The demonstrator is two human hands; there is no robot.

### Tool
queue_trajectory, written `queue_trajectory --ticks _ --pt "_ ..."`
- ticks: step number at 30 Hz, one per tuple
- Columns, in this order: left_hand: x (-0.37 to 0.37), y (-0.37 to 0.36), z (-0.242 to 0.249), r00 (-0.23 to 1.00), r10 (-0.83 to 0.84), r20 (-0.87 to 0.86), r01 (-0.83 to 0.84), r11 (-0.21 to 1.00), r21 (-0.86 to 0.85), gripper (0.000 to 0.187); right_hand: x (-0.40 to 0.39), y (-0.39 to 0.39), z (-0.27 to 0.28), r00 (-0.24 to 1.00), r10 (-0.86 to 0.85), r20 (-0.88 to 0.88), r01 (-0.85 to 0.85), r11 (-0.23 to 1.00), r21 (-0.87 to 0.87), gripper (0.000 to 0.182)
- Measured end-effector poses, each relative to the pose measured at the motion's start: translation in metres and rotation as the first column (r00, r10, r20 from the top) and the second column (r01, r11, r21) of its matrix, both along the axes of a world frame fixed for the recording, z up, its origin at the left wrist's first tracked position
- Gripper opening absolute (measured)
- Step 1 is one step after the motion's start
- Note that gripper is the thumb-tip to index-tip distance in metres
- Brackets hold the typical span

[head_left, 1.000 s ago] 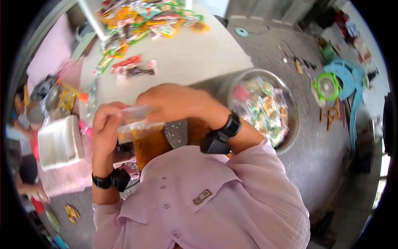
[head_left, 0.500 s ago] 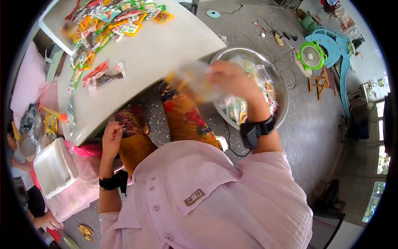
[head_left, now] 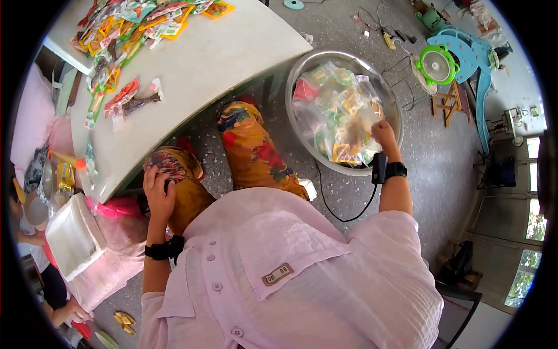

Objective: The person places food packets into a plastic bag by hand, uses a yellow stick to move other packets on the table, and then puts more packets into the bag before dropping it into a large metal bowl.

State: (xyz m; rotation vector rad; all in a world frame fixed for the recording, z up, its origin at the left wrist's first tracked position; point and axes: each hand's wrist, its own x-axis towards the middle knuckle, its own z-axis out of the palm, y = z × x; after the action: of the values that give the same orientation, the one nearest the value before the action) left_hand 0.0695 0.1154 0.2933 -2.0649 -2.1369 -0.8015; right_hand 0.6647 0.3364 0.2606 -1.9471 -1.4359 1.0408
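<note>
My right hand (head_left: 385,134) is over the right side of a large metal basin (head_left: 295,139). Its fingers are closed, apparently on the edge of a clear plastic bag (head_left: 365,123) with packets in it, blurred by motion. More clear bags with colourful packets (head_left: 334,107) fill the basin. On my knee, clad in flowered brown trousers (head_left: 247,142), lies my left hand (head_left: 158,189), holding nothing, with its fingers spread.
A heap of colourful snack packets (head_left: 131,29) covers the far part of the white table (head_left: 215,58); a few lie nearer. At left are a white foam box (head_left: 75,238) and another person's hand (head_left: 75,311). A green fan (head_left: 437,64) stands at right.
My right hand has swung from beside the table to the right side of the basin, carrying the clear bag along. My left hand has come down onto my knee and its fingers have spread.
</note>
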Motion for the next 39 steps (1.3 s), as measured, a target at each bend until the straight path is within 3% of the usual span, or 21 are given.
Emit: queue_trajectory --ticks 3,6,7,8,10,11,13,15,17,19,21,23,25,29,33,37,39 --pt "0.0 0.0 0.0 1.0 0.004 -0.004 -0.004 1.0 0.009 0.018 0.029 -0.009 -0.012 0.953 -0.14 0.271 0.11 0.987 0.12 0.013" --pt "0.0 0.001 -0.001 1.0 0.009 -0.002 -0.009 1.0 0.008 0.019 0.03 -0.014 -0.017 0.817 -0.208 0.538 0.085 0.966 0.245 0.016" --pt "0.0 0.002 0.0 1.0 0.012 0.001 -0.012 1.0 0.007 0.019 0.031 -0.012 -0.034 0.848 -0.182 0.497 0.026 0.952 0.304 0.018" --pt "0.0 0.001 0.0 1.0 0.017 0.003 -0.017 1.0 0.005 0.019 0.028 -0.009 -0.051 0.812 -0.101 0.574 -0.096 0.948 0.302 0.019" --pt "-0.001 0.001 -0.002 1.0 0.021 0.012 -0.021 1.0 0.008 0.019 -0.005 -0.003 -0.072 0.781 -0.005 0.625 -0.161 0.964 0.21 0.021" --pt "-0.001 0.0 -0.003 1.0 0.024 0.015 -0.024 1.0 0.01 0.019 -0.028 0.0 -0.082 0.8 0.011 0.6 -0.108 0.986 0.125 0.022" --pt "-0.001 -0.001 -0.003 0.999 0.024 0.021 -0.024 1.0 0.011 0.019 -0.063 0.004 -0.121 0.806 0.108 0.581 -0.186 0.98 0.075 0.022" --pt "-0.001 -0.002 -0.002 0.999 0.028 0.026 -0.029 1.0 0.009 0.019 -0.108 0.003 -0.122 0.883 0.134 0.45 -0.182 0.981 0.063 0.021" --pt "0.0 -0.004 0.0 0.999 0.037 0.036 -0.037 0.999 0.003 0.019 -0.123 0.014 -0.16 0.941 0.19 0.28 -0.245 0.953 0.177 0.021" --pt "-0.001 -0.005 -0.001 0.999 0.035 0.026 -0.035 0.999 0.01 0.02 -0.141 0.023 -0.169 0.951 0.302 -0.059 -0.3 0.953 0.044 0.021" --pt "0.0 -0.006 -0.004 0.999 0.02 0.039 -0.022 0.999 0.045 0.02 -0.193 -0.003 -0.067 0.952 0.165 -0.259 -0.175 0.984 -0.017 0.022" --pt "-0.001 -0.007 -0.004 0.999 0.031 0.042 -0.036 0.992 0.12 0.021 -0.199 0.018 -0.095 0.9 0.388 -0.2 -0.37 0.921 0.122 0.021" --pt "-0.002 -0.007 0.0 0.999 0.046 0.02 -0.048 0.993 0.104 0.023 -0.236 0.012 -0.039 0.897 0.223 -0.381 -0.223 0.974 0.045 0.02" --pt "-0.006 -0.012 0.009 0.995 0.042 0.089 -0.047 0.998 0.052 0.025 -0.293 0.006 0.027 0.856 0.329 -0.4 -0.268 0.942 0.202 0.015" --pt "-0.015 -0.023 0.009 0.961 0.119 0.248 -0.12 0.993 -0.011 0.025 -0.334 0.002 0.039 0.799 0.488 -0.35 -0.355 0.854 0.381 0.015" --pt "-0.036 -0.04 0.026 0.947 0.179 0.268 -0.236 0.952 0.197 0.018 -0.371 -0.018 0.043 0.749 0.583 -0.313 -0.445 0.794 0.414 0.019" --pt "-0.058 -0.046 0.034 0.928 0.256 0.27 -0.325 0.911 0.254 0.017 -0.378 -0.012 0.015 0.735 0.642 -0.217 -0.492 0.726 0.481 0.021"
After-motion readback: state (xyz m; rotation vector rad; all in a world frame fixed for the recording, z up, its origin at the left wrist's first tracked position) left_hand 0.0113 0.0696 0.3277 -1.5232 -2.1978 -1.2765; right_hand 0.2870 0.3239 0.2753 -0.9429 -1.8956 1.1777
